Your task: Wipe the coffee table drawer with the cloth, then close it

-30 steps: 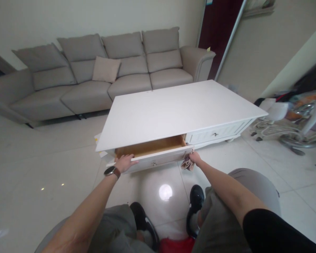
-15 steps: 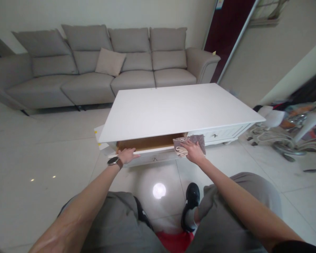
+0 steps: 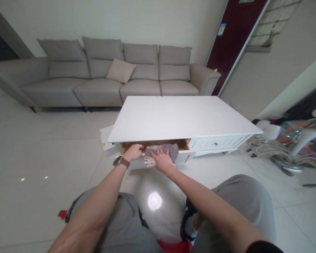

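Observation:
A white coffee table (image 3: 184,116) has its left front drawer (image 3: 185,156) pulled out, with a brown interior. My left hand (image 3: 133,152) is at the left end of the drawer's front panel, fingers bent over its top edge and thumb on the near side. A watch with a brown strap is on that wrist. My right hand (image 3: 162,160) presses a folded purple-grey cloth (image 3: 173,150) with a pale patterned side over the middle of the panel's top edge. Its fingers are spread over the cloth, which hides part of the panel and the drawer's inside.
Beside it is a closed drawer with a small knob (image 3: 215,144). A white panel with yellow marks (image 3: 105,135) sticks out at the table's left. A grey sofa (image 3: 142,86) stands behind. White chairs (image 3: 305,137) and clutter are at right. Something red (image 3: 173,246) lies between my feet.
My right hand and the cloth have slid left along the drawer's front edge towards my left hand. My left hand's fingers are more bent. The head view has tilted up slightly.

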`<state>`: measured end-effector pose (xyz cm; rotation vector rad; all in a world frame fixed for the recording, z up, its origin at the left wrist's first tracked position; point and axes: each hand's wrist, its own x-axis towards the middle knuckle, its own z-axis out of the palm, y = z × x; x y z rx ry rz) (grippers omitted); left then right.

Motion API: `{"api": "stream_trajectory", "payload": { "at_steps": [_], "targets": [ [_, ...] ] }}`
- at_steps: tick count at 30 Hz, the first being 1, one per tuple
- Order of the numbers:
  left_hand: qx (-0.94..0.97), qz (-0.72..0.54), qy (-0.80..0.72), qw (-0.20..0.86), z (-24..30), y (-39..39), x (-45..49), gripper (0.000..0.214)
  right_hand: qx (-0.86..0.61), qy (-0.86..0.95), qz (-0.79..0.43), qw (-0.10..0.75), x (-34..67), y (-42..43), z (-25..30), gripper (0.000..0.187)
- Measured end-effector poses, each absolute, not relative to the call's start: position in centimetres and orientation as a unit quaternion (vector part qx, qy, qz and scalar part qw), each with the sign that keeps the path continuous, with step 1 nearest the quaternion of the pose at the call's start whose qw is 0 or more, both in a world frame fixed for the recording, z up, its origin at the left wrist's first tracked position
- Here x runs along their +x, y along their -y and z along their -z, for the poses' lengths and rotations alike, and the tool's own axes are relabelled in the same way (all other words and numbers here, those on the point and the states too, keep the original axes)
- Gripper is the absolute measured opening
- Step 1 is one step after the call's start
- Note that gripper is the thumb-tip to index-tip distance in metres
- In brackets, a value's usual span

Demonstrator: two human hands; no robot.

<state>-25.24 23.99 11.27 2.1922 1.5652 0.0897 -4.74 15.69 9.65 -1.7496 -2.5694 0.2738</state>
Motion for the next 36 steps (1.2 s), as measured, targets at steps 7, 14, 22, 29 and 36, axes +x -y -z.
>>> {"api": "stream_trajectory", "payload": {
  "at_steps": [7, 14, 22, 29, 36],
  "targets": [
    [0.798, -0.123, -0.517, 0.283, -12.5, -22.2, -23.9, 0.044, -0.501, 0.855, -0.124, 0.047, -12.4, -17.5, -9.1, 0.061],
    [0.802, -0.102, -0.511, 0.293, -11.6, -20.8, -23.1, 0.051, -0.417, 0.857, -0.224, 0.203, 0.4, -20.8, -9.3, 0.052],
    [0.828, -0.004, -0.561, 0.03, -8.2, -16.7, -17.0, 0.11, -0.659, 0.725, -0.144, -0.142, 12.0, -21.3, -7.2, 0.043],
    [0.811, -0.072, -0.581, 0.008, -6.5, -16.4, -16.2, 0.068, -0.653, 0.723, -0.154, -0.165, 11.0, -21.8, -7.2, 0.043],
    [0.828, -0.082, -0.555, 0.018, -7.2, -16.8, -20.5, 0.067, -0.652, 0.72, -0.155, -0.181, 10.9, -21.6, -7.5, 0.049]
  ]
}}
